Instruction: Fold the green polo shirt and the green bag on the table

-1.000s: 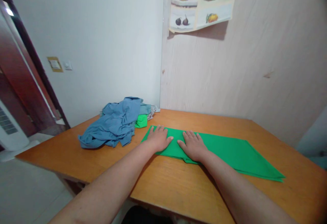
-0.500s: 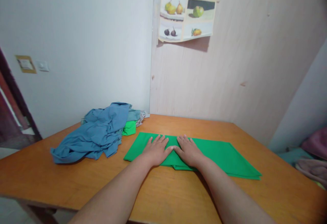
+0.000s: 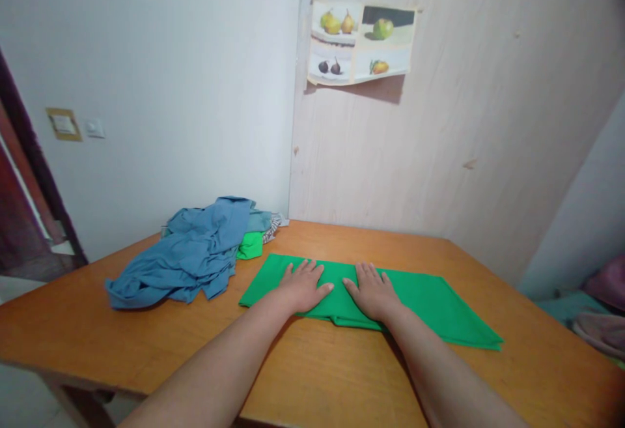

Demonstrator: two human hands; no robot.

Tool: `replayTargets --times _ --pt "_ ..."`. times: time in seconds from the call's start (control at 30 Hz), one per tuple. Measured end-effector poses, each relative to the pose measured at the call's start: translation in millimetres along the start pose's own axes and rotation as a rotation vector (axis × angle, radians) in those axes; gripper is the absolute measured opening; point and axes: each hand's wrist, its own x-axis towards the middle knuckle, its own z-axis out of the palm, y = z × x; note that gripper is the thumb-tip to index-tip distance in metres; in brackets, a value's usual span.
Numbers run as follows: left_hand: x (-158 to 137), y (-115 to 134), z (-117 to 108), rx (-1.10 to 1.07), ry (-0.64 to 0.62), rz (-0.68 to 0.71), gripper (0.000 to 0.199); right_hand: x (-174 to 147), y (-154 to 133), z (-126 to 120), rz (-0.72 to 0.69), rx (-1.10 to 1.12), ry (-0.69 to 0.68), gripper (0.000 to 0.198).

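Observation:
A green cloth (image 3: pixel 424 304), folded into a long flat layered shape, lies across the middle of the wooden table. What kind of garment or fabric it is, I cannot tell. My left hand (image 3: pixel 305 288) rests palm down on its left half, fingers spread. Just right of the cloth's middle, my right hand (image 3: pixel 374 290) also lies flat on it with the fingers stretched out. A small gap of green fabric shows between the two thumbs. Near the front edge, between the hands, the cloth has a small bulging fold.
A crumpled heap of blue cloth (image 3: pixel 195 252) lies on the table (image 3: pixel 312 376) at the left. Bright green fabric (image 3: pixel 250 245) and striped fabric (image 3: pixel 275 227) stick out of it. Walls stand behind, one with a fruit picture sheet (image 3: pixel 361 43). More cloth (image 3: pixel 603 330) lies beyond the table's right edge.
My right hand has slid to the right over the green cloth, so the thumbs, touching before, are now apart. My left hand stays nearly in place. The view has shifted slightly.

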Motion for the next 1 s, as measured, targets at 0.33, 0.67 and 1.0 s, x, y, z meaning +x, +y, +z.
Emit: replayTargets --times 0.33,0.67,1.0 --pt "0 17 10 -0.019 0.033 0.052 0.084 2 1 1 0.012 0.033 -0.016 0.087" --pt "4 11 13 -0.001 0.036 0.046 0.086 3 26 -19 0.157 0.080 0.024 0.091" --pt "5 12 12 0.003 0.033 0.042 0.085 1 47 -20 0.203 0.065 -0.068 0.092"
